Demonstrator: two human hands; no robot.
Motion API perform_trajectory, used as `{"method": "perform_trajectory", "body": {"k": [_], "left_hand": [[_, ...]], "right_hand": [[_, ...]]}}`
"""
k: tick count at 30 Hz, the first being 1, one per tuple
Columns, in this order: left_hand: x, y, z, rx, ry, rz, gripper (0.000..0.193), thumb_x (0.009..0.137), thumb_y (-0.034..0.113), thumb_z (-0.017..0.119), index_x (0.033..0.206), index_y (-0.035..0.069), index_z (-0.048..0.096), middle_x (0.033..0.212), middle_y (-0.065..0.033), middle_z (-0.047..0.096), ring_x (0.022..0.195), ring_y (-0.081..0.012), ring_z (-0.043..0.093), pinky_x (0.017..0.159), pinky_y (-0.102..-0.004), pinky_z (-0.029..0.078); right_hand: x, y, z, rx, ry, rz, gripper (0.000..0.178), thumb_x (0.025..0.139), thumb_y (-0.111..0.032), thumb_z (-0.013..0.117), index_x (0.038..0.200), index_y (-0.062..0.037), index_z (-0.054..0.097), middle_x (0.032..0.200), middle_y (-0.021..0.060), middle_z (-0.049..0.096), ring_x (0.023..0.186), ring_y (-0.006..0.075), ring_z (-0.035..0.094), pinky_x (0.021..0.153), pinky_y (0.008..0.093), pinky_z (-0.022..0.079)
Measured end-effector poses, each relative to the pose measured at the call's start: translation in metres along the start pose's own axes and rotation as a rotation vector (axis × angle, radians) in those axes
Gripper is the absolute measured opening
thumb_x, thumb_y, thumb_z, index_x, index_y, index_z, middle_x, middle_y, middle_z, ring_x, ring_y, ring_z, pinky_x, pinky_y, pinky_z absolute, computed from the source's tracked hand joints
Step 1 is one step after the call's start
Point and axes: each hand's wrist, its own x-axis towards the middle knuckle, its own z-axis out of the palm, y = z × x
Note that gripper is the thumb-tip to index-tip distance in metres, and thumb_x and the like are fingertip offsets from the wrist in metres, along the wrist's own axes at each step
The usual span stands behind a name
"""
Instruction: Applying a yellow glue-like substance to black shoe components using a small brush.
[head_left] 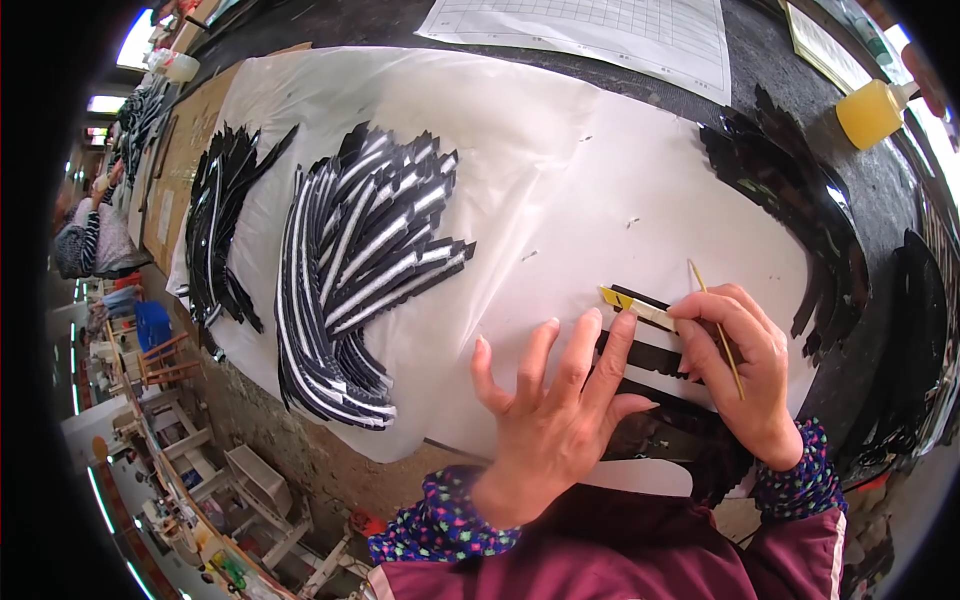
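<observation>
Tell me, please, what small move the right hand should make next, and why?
Probably draw the thin stick in the right hand further along the black strip. Its yellow-coated end looks only partly covered, and the left hand already presses the strip flat on the white sheet.

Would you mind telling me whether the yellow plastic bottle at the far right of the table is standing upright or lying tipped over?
Tipped over: the yellow plastic bottle lies on its side on the dark table, its pale nozzle pointing right.
</observation>
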Motion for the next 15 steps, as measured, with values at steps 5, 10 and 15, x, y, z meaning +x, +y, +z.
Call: {"method": "perform_trajectory", "body": {"k": [5,10,15], "left_hand": [[0.0036,-0.0007,-0.0005,0.036,-0.014,0.04,0.059,0.101,0.062,0.039,0.143,0.026,0.058,0.149,0.0029,0.05,0.131,-0.0237,0.042,0.115,-0.0598,0.008],[0.0037,0.0008,0.0005,0.027,-0.016,0.028,0.058,0.102,0.061,0.038,0.143,0.025,0.057,0.15,0.0039,0.052,0.134,-0.0245,0.043,0.116,-0.06,0.007],[0.0028,0.0009,-0.001,0.023,-0.017,0.021,0.058,0.102,0.06,0.039,0.143,0.025,0.057,0.15,0.0039,0.052,0.135,-0.0249,0.044,0.116,-0.0602,0.007]], "right_hand": [[0.0005,-0.0015,-0.0009,-0.009,-0.005,0.0,0.016,0.09,0.008,0.064,0.103,0.0012,0.068,0.09,0.0085,0.064,0.062,0.0117,0.064,0.055,0.0244,0.05],[0.0009,-0.0013,-0.0011,-0.006,-0.008,0.019,0.016,0.09,0.009,0.064,0.103,0.0017,0.068,0.09,0.0086,0.064,0.062,0.0119,0.064,0.055,0.0245,0.05],[0.0006,-0.0023,-0.0006,-0.008,0.008,0.013,0.016,0.088,0.009,0.065,0.103,0.0015,0.068,0.091,0.0093,0.064,0.064,0.0137,0.064,0.055,0.0253,0.05]]}}
